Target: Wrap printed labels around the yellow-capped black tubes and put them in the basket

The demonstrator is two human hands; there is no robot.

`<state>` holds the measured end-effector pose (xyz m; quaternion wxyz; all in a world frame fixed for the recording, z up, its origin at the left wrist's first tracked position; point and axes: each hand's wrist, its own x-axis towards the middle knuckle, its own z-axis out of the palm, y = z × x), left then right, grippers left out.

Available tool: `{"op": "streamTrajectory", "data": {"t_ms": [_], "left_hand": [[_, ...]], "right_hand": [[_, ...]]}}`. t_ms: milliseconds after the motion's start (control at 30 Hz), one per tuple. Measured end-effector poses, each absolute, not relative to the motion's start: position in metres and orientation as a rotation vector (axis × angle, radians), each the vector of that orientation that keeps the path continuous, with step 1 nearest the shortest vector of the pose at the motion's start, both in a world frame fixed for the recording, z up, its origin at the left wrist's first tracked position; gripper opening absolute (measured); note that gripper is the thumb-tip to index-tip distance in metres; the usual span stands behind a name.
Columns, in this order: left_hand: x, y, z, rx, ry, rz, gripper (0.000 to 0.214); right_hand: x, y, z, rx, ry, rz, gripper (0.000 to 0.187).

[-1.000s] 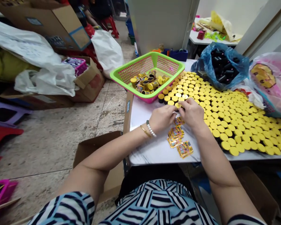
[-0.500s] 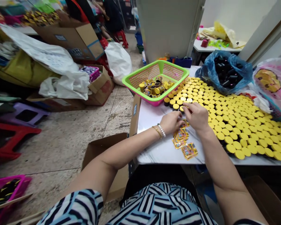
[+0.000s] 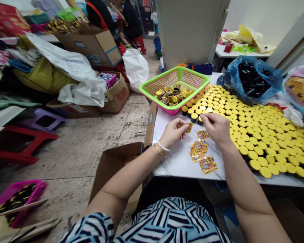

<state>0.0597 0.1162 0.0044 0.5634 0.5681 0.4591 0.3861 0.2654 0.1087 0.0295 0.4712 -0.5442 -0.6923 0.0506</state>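
My left hand (image 3: 176,131) pinches a small yellow printed label (image 3: 189,128) between thumb and fingertips, above the white table. My right hand (image 3: 218,127) is closed in a pinch at the near edge of the rows of small black jars with yellow lids (image 3: 245,131). One such jar (image 3: 200,120) stands right under its fingertips; whether they grip anything is hidden. Between the hands lies a single label (image 3: 202,134). Below it are overlapping labels (image 3: 198,148) and a further stack (image 3: 208,164) near the table's front edge.
A green and pink basket (image 3: 144,88) holding labelled jars stands at the table's left corner. Behind the rows sits a blue plastic bag (image 3: 229,79) of black jars. An open cardboard box (image 3: 116,162) is at the table's left side. Two people sit far back.
My left hand has come away leftward from the label pile with a label in its fingertips. My right hand remains by the front jars, fingers slightly lifted. The view has swung a little left.
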Motion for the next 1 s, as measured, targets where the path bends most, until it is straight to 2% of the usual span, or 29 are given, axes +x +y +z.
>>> {"op": "streamTrajectory", "data": {"t_ms": [133,233,367,633,867,1000], "left_hand": [[0.039,0.1,0.002,0.966,1.043,0.981,0.047],[0.039,0.099,0.006,0.822,1.003,1.065,0.054],[0.052,0.104,0.022,0.911,0.912,1.032,0.053],[0.078,0.101,0.022,1.396,1.188,1.256,0.035],[0.077,0.095,0.02,1.183,1.015,1.252,0.055],[0.065,0.102,0.017,1.129,1.078,1.318,0.048]], "right_hand": [[0.253,0.107,0.019,-1.431,-1.717,0.701,0.035],[0.244,0.106,0.014,-1.345,-1.611,1.102,0.039],[0.238,0.104,0.019,-1.235,-1.399,1.344,0.042],[0.236,0.107,0.014,-1.144,-1.16,1.327,0.031],[0.237,0.11,0.004,-1.164,-1.045,1.243,0.03],[0.236,0.109,0.008,-1.186,-1.05,1.231,0.033]]}}
